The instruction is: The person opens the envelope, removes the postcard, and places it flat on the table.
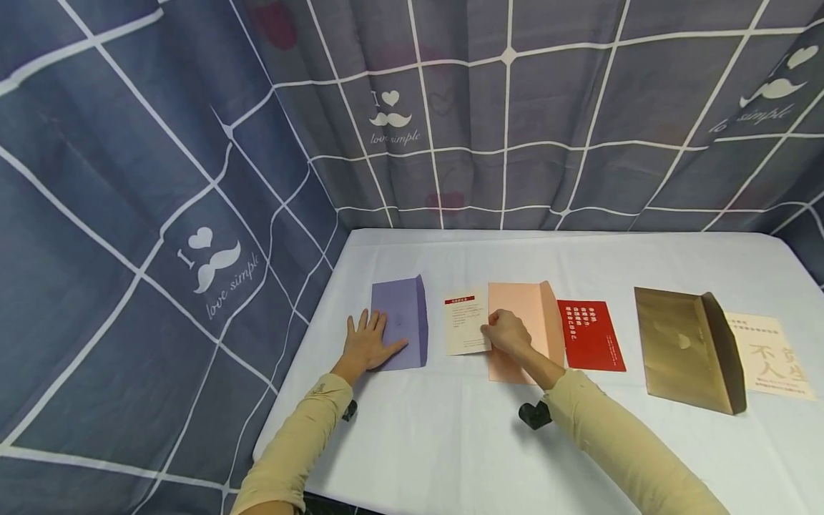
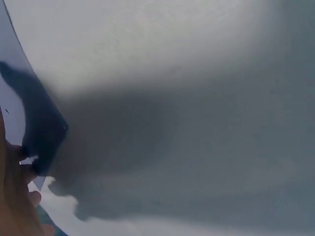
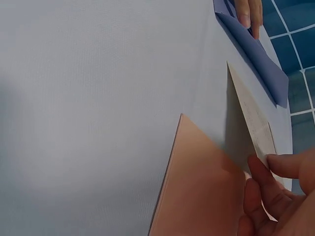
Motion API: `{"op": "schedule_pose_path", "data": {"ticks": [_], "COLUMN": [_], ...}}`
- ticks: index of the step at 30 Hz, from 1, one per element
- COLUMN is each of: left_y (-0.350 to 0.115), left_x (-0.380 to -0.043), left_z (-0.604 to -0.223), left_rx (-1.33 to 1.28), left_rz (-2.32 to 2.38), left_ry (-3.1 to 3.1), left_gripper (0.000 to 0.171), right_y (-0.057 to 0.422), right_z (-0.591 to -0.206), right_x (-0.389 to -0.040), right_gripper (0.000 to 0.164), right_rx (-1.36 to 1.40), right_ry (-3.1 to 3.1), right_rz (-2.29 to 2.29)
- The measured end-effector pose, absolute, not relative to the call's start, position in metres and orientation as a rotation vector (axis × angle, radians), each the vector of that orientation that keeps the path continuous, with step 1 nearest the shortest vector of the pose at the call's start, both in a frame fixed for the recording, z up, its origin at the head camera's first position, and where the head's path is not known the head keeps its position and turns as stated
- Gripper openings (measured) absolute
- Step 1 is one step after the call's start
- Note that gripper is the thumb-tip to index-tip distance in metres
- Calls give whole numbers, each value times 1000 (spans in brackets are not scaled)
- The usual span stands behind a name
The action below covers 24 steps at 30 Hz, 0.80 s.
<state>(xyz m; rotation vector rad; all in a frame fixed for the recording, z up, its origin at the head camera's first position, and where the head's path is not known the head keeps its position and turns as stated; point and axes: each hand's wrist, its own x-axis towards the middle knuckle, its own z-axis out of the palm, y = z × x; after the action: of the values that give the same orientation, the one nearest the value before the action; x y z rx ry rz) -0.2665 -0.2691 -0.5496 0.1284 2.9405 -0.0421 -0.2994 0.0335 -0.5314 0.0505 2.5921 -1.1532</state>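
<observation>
A purple envelope (image 1: 400,325) lies at the left of the table with its flap to the right. My left hand (image 1: 367,347) rests on its left part, fingers spread. Only the edge of that hand (image 2: 17,196) shows in the left wrist view. My right hand (image 1: 508,332) pinches the right edge of a cream printed card (image 1: 465,318) with a red strip at its top. In the right wrist view the card (image 3: 253,115) tilts up off the cloth between thumb and fingers. Under my right hand lies a peach envelope (image 1: 515,297), its flap at the right.
To the right lie a red printed card (image 1: 591,336), a gold envelope (image 1: 672,350) with its flap raised, and a cream card with gold lettering (image 1: 769,354). A white cloth covers the table (image 1: 450,443). Dark checked curtains (image 1: 476,107) hang behind and at the left.
</observation>
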Motion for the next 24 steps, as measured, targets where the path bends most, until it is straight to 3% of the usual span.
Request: {"op": "schedule_pose_path", "data": {"ticks": [8,24], "left_y": [-272,-277], "left_x": [-264,-274], "left_z": [-548,-545], "left_rx": [127,136], "left_rz": [68,79], "left_ry": [2913,2838], "left_gripper": [92,90], "right_y": [25,18], "right_z": [-532,-535], "right_x": [-297,-294], "right_gripper": [46,65], "right_rx": [19,-22], "right_ry": [2638,2658], "right_rz": [-1100,-1061]}}
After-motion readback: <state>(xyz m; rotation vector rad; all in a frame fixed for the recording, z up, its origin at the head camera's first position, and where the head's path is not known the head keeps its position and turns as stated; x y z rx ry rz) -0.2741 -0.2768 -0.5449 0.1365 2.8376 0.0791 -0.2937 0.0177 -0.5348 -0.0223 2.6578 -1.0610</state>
